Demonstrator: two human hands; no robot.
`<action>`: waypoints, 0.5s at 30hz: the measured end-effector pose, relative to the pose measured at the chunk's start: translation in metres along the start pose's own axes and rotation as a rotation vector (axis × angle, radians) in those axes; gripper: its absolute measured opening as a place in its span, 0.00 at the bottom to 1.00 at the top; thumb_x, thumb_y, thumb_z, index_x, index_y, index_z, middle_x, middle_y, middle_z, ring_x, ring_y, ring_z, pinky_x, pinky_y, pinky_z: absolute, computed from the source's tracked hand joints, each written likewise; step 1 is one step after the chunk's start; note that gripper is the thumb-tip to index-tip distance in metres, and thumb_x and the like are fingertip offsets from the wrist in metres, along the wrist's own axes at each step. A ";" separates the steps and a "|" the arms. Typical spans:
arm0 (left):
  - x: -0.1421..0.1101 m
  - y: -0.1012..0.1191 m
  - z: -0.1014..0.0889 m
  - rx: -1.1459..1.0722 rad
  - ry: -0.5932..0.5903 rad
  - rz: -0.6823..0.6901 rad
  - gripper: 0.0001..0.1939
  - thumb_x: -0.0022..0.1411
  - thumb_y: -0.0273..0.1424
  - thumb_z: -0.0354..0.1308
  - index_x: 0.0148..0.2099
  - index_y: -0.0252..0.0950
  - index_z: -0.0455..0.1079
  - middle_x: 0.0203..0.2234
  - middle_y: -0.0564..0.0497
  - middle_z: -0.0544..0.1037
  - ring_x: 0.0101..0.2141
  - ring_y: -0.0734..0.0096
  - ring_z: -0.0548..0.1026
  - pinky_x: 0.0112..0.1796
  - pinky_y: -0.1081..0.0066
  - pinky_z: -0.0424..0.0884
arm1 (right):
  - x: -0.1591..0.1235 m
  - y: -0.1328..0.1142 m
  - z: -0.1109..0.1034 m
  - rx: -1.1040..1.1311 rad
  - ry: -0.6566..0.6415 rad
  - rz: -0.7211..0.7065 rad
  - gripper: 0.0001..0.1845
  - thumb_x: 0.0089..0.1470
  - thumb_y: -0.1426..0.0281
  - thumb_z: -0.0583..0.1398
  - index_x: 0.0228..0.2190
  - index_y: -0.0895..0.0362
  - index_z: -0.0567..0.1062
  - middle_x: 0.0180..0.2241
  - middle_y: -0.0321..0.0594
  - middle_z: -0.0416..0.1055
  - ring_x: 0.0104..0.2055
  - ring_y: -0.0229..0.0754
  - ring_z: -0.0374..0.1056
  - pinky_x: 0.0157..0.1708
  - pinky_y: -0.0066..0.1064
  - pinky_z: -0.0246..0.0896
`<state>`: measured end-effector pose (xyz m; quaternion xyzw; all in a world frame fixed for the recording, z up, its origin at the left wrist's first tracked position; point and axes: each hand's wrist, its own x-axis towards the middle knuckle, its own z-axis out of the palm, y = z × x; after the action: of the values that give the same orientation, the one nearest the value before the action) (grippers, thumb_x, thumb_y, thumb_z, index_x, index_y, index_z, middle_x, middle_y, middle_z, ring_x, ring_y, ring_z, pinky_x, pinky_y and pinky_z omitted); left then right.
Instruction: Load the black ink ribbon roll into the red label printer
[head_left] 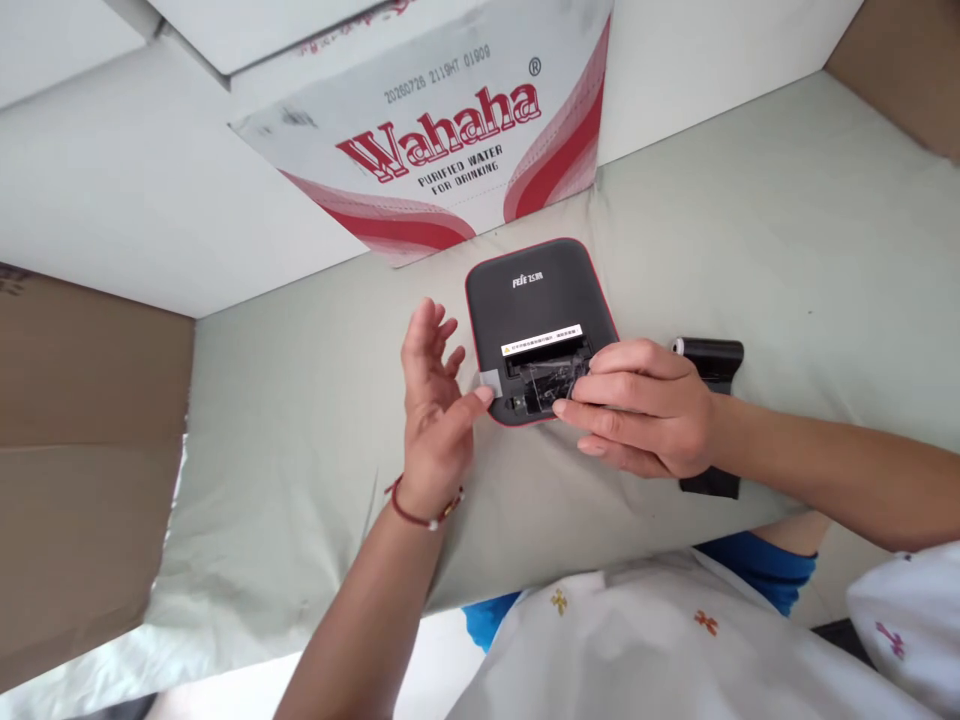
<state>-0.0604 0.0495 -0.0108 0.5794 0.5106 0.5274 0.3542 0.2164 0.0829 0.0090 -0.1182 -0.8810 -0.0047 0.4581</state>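
The black box (525,300) lies flat on the desk (300,400). The left hand (439,410) has a loose grip, fingers spread, thumb on the hazy tab (492,380) near a corner. The right hand (645,405) has bent fingers at the clear film (547,385) — I can't tell if its grip has caught it. A hard tug could rip the film — or drag the box, since one thumb may not hold it.

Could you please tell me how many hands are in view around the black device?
2: the left hand at the lower-left corner of the black device, and the right hand at its lower right. No others show.
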 end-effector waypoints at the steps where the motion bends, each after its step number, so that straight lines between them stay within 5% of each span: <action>1: 0.007 -0.009 0.000 -0.091 -0.043 -0.032 0.49 0.62 0.54 0.74 0.79 0.67 0.59 0.80 0.55 0.62 0.79 0.46 0.62 0.74 0.47 0.66 | 0.000 0.001 0.000 0.017 0.002 0.000 0.12 0.74 0.65 0.63 0.48 0.54 0.87 0.42 0.43 0.85 0.47 0.48 0.77 0.45 0.41 0.82; 6: 0.020 -0.031 0.013 -0.394 -0.155 -0.109 0.58 0.57 0.57 0.77 0.82 0.70 0.52 0.83 0.58 0.60 0.82 0.52 0.59 0.78 0.49 0.63 | 0.004 0.002 -0.001 0.045 0.016 0.007 0.11 0.74 0.67 0.63 0.47 0.55 0.87 0.41 0.44 0.85 0.44 0.46 0.76 0.44 0.40 0.82; 15: 0.016 -0.026 0.021 -0.470 -0.176 -0.132 0.60 0.60 0.53 0.78 0.83 0.72 0.45 0.84 0.56 0.58 0.80 0.52 0.63 0.76 0.48 0.67 | 0.017 -0.001 -0.001 0.112 0.009 0.074 0.13 0.76 0.66 0.61 0.40 0.54 0.84 0.35 0.42 0.81 0.36 0.45 0.70 0.38 0.40 0.77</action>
<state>-0.0472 0.0733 -0.0357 0.4904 0.3780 0.5548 0.5557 0.2078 0.0851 0.0238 -0.1248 -0.8729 0.0611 0.4678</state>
